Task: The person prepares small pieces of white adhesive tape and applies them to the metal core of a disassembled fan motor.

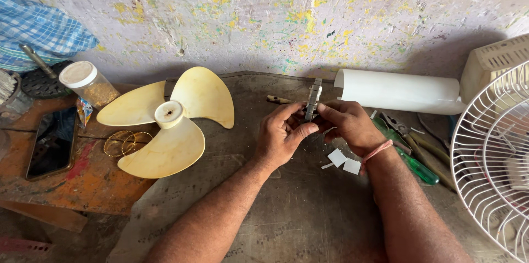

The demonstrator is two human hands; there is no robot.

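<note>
Both my hands meet over the dark work mat [286, 208]. My left hand [281, 136] and my right hand [347, 125] pinch a small grey metal part [313, 97] that stands upright between the fingertips. Small white paper scraps [343, 161] lie just under my right wrist. A cream three-blade fan propeller [168, 119] rests to the left of my left hand.
A rolled white sheet [402, 91] lies behind my hands. A green-handled screwdriver [413, 164] and pliers [402, 126] sit at the right, beside a white fan guard [490, 158]. At left are a phone [52, 144], a capped jar [88, 84], thin bangles [127, 141] and a blue checked cloth [38, 31].
</note>
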